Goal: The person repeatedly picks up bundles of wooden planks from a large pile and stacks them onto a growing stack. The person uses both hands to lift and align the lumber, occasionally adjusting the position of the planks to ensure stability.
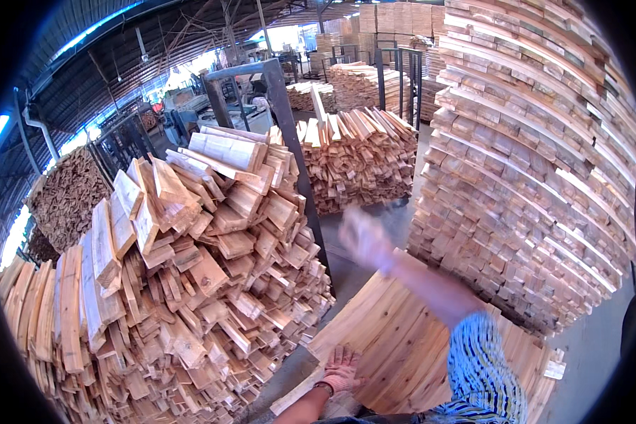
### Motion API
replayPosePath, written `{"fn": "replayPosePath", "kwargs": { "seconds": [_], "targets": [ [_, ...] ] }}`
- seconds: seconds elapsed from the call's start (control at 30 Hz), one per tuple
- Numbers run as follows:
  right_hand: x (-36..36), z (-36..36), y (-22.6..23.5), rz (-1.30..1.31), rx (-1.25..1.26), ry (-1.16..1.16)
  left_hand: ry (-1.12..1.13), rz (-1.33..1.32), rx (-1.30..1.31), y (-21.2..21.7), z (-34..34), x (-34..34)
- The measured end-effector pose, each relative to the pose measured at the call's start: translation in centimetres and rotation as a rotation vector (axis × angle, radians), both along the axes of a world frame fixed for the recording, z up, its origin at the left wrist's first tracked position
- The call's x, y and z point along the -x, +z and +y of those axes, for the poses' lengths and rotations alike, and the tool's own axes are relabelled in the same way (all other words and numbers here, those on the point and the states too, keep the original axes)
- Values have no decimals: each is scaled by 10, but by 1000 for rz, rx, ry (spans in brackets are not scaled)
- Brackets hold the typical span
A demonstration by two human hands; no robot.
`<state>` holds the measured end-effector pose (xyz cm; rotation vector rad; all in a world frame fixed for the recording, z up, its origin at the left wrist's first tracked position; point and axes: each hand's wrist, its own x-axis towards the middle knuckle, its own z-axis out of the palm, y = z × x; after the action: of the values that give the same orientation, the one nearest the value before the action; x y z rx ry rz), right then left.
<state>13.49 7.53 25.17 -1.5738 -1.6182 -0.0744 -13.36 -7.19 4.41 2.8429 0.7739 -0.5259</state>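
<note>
My left hand point(343, 369), which looks gloved in pale pink, rests flat with fingers apart on the left side of a layer of planks point(396, 325) laid side by side in front of me. A band circles its wrist. My right arm, in a blue patterned sleeve, reaches forward across these planks. The right hand point(366, 239) is in the air past their far edge, smeared by motion, so its fingers and anything in them cannot be made out. To the left rises a big loose heap of short boards point(212, 275), with several pieces lying askew on top.
A tall, neat stack of boards point(516, 162) stands close on the right. A dark metal frame post point(297, 155) borders the heap's far side. Another board pile point(360, 159) sits beyond it. Grey floor point(343, 268) shows between the piles. Farther back are more wood stacks and machinery.
</note>
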Motion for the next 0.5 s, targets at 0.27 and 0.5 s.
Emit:
{"fn": "replayPosePath", "kwargs": {
  "seconds": [0.27,0.5],
  "targets": [
    [125,-220,-177,292,330,727,-69,-552,184,-41,13,-3],
    [158,-251,-121,634,537,530,-11,-74,123,-84,31,-16]
  ]
}}
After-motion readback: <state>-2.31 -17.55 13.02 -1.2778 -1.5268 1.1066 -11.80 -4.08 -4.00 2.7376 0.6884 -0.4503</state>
